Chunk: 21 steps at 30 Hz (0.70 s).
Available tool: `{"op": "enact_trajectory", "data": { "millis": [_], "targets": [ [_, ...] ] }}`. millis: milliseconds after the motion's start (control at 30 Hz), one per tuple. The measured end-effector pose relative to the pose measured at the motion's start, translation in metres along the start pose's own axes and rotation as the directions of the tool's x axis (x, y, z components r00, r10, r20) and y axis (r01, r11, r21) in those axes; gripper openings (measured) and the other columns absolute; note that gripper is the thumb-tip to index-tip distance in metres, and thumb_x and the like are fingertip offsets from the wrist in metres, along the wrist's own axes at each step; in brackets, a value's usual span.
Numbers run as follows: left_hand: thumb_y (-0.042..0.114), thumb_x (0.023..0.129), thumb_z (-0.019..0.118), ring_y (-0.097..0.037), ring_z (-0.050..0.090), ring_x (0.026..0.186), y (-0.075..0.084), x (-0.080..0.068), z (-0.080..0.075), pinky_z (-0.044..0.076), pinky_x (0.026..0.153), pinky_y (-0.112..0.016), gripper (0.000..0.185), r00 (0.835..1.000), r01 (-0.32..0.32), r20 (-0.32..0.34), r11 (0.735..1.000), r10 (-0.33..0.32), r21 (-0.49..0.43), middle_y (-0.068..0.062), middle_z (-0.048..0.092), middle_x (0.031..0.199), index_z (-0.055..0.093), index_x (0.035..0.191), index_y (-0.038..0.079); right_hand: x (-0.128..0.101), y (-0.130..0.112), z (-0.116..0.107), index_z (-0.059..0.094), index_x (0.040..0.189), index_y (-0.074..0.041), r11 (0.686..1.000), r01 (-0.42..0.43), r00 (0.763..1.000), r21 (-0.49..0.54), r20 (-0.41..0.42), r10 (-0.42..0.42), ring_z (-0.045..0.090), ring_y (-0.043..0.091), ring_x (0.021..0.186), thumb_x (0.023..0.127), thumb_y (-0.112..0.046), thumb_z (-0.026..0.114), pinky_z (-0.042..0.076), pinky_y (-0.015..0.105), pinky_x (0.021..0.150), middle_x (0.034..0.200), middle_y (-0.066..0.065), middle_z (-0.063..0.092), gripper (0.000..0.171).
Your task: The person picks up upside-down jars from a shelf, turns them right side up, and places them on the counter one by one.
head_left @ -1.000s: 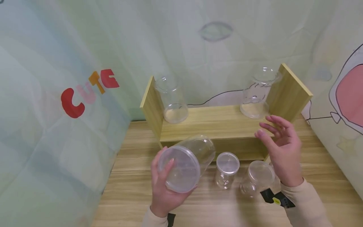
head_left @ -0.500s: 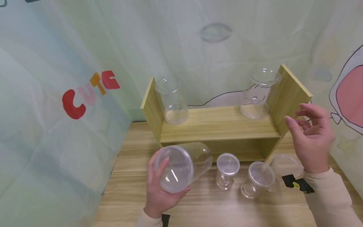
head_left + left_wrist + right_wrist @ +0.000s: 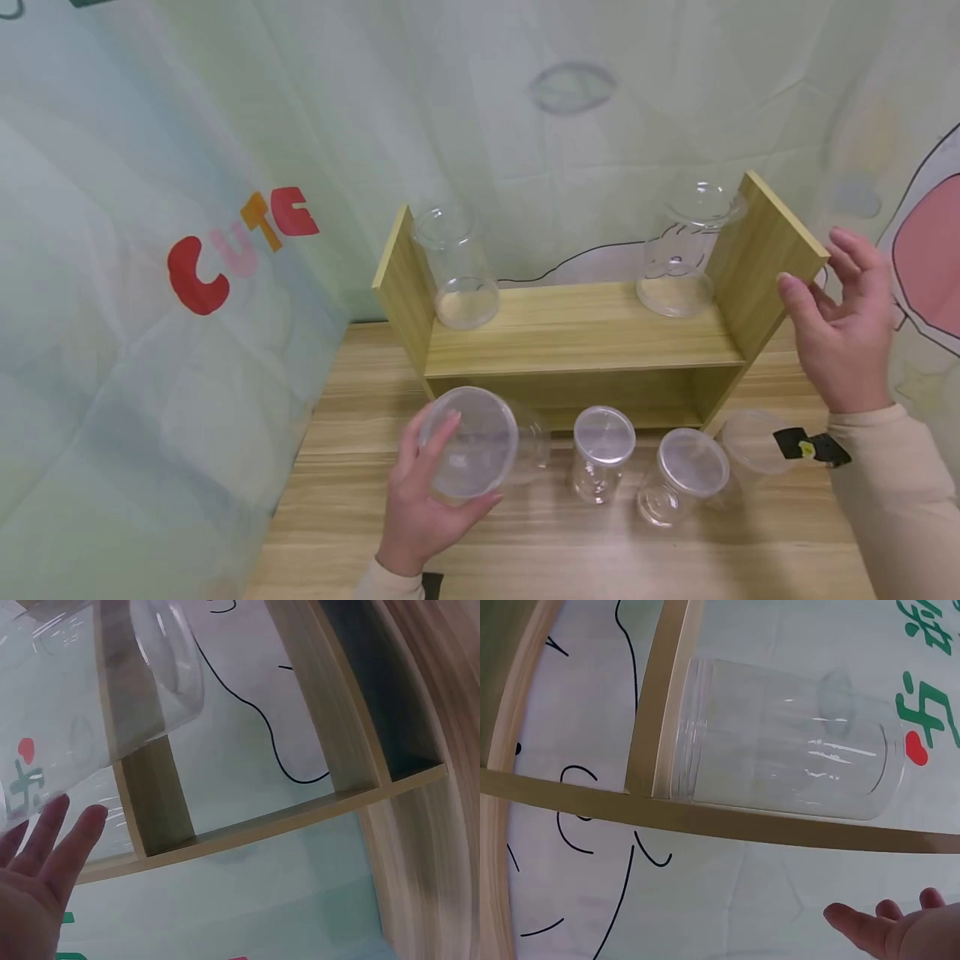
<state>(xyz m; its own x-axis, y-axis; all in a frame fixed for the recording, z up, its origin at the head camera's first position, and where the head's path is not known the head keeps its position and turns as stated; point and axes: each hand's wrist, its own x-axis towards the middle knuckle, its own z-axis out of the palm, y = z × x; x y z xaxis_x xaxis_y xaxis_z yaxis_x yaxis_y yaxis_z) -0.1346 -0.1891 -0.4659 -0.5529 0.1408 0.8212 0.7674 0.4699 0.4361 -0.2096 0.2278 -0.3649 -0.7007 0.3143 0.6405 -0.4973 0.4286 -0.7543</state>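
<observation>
My left hand grips a clear plastic jar by its lidded end, thumb across the translucent lid. Tilted, the jar points its lid toward the head camera, in front of the wooden shelf's left part. In the left wrist view the jar lies beyond the fingers. Holding nothing, my right hand has loosely bent fingers beside the shelf's right side panel; its thumb overlaps the panel edge in the head view. The right wrist view puts the hand apart from the panel.
On the upper board stand two tall clear jars, one at the left and one at the right. In front of the shelf are a small lidded jar, another lidded jar and a clear round piece. Printed curtains surround the table.
My right hand has moved right and up, from before the right jar to beside the side panel. My left hand has shifted slightly left, the jar turning so its lid faces the head camera more.
</observation>
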Motion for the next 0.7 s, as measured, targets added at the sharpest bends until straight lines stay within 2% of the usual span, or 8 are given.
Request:
{"op": "enact_trajectory", "data": {
  "millis": [167,300,367,433,467,567,600,700],
  "targets": [
    [0.053,0.067,0.088,-0.035,0.061,0.109,-0.010,-0.010,0.005,0.057,0.081,-0.042,0.087,0.989,0.078,0.118,0.994,-0.086,0.073,-0.019,0.051,0.137,0.057,0.138,0.011,0.005,0.003,-0.002,0.045,0.145,-0.013,0.999,-0.047,0.998,-0.020,0.036,0.047,0.054,0.018,0.117,0.102,-0.010,0.051,0.048,0.017,0.086,0.137,0.001,0.049,0.044],
    [0.048,0.064,0.091,-0.034,0.063,0.105,-0.019,-0.020,0.010,0.057,0.076,-0.049,0.091,0.966,0.134,0.206,0.984,-0.155,0.115,-0.014,0.050,0.138,0.055,0.141,0.018,0.006,0.005,-0.002,0.046,0.144,-0.011,0.999,-0.046,0.997,0.019,0.062,0.045,0.056,0.018,0.115,0.104,-0.013,0.045,0.047,0.017,0.085,0.146,0.005,0.045,0.040],
    [0.048,0.064,0.091,-0.034,0.063,0.105,-0.024,-0.025,0.012,0.057,0.077,-0.050,0.092,0.952,0.162,0.240,0.978,-0.191,0.135,-0.013,0.049,0.139,0.053,0.143,0.020,0.007,0.006,-0.003,0.045,0.144,-0.009,0.996,-0.040,0.996,0.082,0.077,0.034,0.055,0.019,0.116,0.105,-0.013,0.043,0.048,0.015,0.086,0.150,0.007,0.041,0.039],
    [0.048,0.063,0.091,-0.034,0.063,0.105,-0.027,-0.030,0.014,0.057,0.076,-0.050,0.092,0.940,0.181,0.262,0.971,-0.218,0.158,-0.012,0.049,0.140,0.053,0.143,0.023,0.007,0.007,-0.003,0.046,0.143,-0.008,0.994,-0.034,0.996,0.102,0.088,0.025,0.055,0.020,0.118,0.106,-0.014,0.040,0.049,0.014,0.085,0.151,0.007,0.040,0.039],
    [0.048,0.063,0.092,-0.034,0.064,0.103,-0.029,-0.032,0.015,0.057,0.075,-0.049,0.093,0.936,0.186,0.269,0.968,-0.228,0.171,-0.011,0.049,0.140,0.053,0.143,0.024,0.008,0.007,-0.002,0.047,0.143,-0.007,0.994,-0.022,0.996,0.109,0.090,0.012,0.055,0.020,0.114,0.106,-0.013,0.040,0.050,0.014,0.083,0.149,0.008,0.042,0.038],
    [0.048,0.061,0.092,-0.033,0.066,0.099,-0.033,-0.037,0.018,0.057,0.073,-0.047,0.094,0.924,0.205,0.285,0.960,-0.255,0.193,-0.011,0.048,0.141,0.052,0.144,0.026,0.008,0.011,0.000,0.049,0.140,-0.002,0.995,0.026,0.996,0.098,0.088,-0.034,0.056,0.018,0.096,0.106,-0.012,0.039,0.050,0.013,0.075,0.120,0.009,0.055,0.037],
    [0.049,0.061,0.092,-0.033,0.066,0.098,-0.034,-0.038,0.019,0.057,0.073,-0.046,0.095,0.922,0.208,0.287,0.958,-0.259,0.198,-0.011,0.048,0.141,0.052,0.144,0.027,0.008,0.012,0.000,0.049,0.140,-0.001,0.997,0.041,0.995,0.061,0.086,-0.046,0.055,0.017,0.092,0.106,-0.013,0.038,0.050,0.012,0.073,0.111,0.007,0.056,0.037],
    [0.050,0.061,0.091,-0.034,0.066,0.099,-0.036,-0.041,0.021,0.057,0.074,-0.047,0.094,0.913,0.223,0.298,0.953,-0.278,0.207,-0.010,0.048,0.142,0.052,0.144,0.028,0.008,0.015,0.001,0.047,0.140,0.000,0.997,0.063,0.993,0.043,0.094,-0.067,0.055,0.013,0.082,0.107,-0.012,0.037,0.049,0.011,0.069,0.091,0.004,0.050,0.037]
  ]
}}
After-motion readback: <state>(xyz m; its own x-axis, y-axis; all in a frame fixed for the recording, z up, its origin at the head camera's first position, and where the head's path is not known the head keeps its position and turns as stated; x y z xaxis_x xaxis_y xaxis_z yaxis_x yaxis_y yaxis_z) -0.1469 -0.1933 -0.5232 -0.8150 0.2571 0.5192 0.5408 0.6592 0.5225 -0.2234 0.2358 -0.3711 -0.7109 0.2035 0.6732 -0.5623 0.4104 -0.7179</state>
